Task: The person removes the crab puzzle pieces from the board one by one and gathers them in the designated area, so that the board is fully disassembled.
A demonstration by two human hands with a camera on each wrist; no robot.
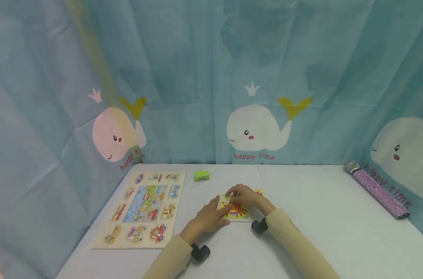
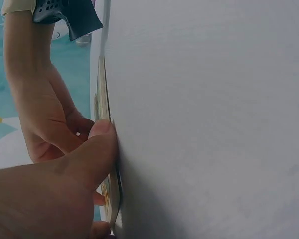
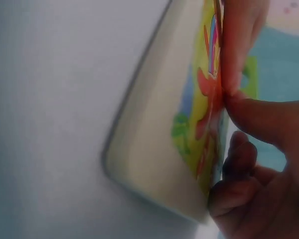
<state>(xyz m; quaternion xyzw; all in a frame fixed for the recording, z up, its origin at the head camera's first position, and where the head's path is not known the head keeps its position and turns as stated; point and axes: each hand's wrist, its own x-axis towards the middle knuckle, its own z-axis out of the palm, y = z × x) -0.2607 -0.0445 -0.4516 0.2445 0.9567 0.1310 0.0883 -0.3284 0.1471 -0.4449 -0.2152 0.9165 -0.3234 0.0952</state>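
Observation:
A small square wooden puzzle board (image 1: 244,217) with a bright crab-like picture in red, yellow and rainbow colours lies on the white table. At its left side my left hand (image 1: 208,217) holds it, the thumb along the near edge and a finger reaching over the picture. From the far side my right hand (image 1: 244,195) bends over the same board, fingers curled at its far edge and thumb on the picture. Close up, the right thumb (image 3: 261,117) meets a finger of the left hand (image 3: 241,45) over the picture. Part of the picture is hidden beneath the fingers.
Behind the right hand a small red and yellow piece (image 1: 260,192) peeks out. A large wooden vehicle puzzle (image 1: 100,241) lies at left, with a green block (image 1: 201,176) beyond it. A pink glittery microphone (image 1: 379,190) lies far right, beside the whale-print curtain (image 1: 197,77).

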